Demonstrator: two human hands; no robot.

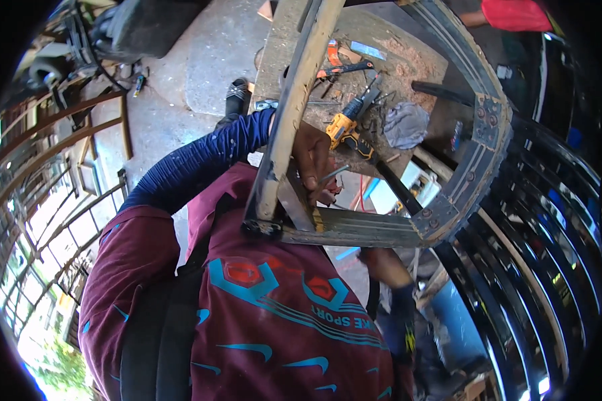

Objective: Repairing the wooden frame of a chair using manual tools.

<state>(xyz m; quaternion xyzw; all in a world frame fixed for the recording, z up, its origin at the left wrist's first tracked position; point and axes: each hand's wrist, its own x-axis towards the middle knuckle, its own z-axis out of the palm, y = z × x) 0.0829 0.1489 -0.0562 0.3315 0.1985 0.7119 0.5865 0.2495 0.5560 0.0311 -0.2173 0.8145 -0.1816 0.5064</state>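
A wooden seat frame [351, 229] with dark edges and a curved far-right side stands in front of my body. My left hand [310, 157] reaches inside its left rail, fingers bent and pressed together near the corner brace [294, 204]. A thin metal shaft [334, 173] shows beside those fingertips; whether they hold it is unclear. Below the front rail is my right hand [386, 266], its fingers hidden by the frame. Beyond the left hand, a yellow and black cordless drill [342, 128] lies on the work table [281, 57].
An orange and black hand tool [344, 69], a crumpled grey cloth [406, 125] and wood shavings [415, 63] lie on the table. Dark curved slats [528, 260] fill the right side. Wooden frames [124, 123] stand at left. Another person's red sleeve [515, 15] shows top right.
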